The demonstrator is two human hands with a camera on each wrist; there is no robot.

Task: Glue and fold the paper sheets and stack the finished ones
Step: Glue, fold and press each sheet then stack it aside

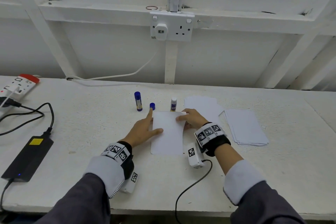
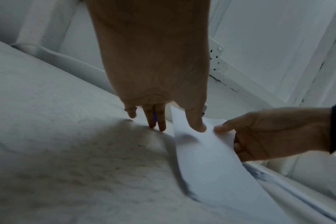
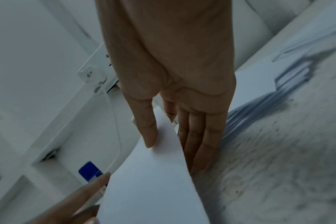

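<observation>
A white paper sheet (image 1: 167, 134) lies on the table (image 1: 91, 123) in front of me, its right edge lifted. My left hand (image 1: 154, 122) is flat, thumb (image 2: 197, 125) pressing the sheet (image 2: 211, 159) and the other fingers straight on the table along its left edge. My right hand (image 1: 183, 117) pinches the raised right edge of the sheet (image 3: 153, 181), thumb (image 3: 148, 133) on top and fingers underneath. Behind the sheet stand a capped blue glue stick (image 1: 138, 101), a loose blue cap (image 1: 152, 106) and an uncapped glue stick (image 1: 173, 104).
Two piles of white sheets lie to the right, one at the back (image 1: 203, 105) and one nearer (image 1: 245, 129). A power strip (image 1: 18, 85) and a black adapter (image 1: 29, 158) with cables occupy the left. A wall socket (image 1: 171, 27) is behind.
</observation>
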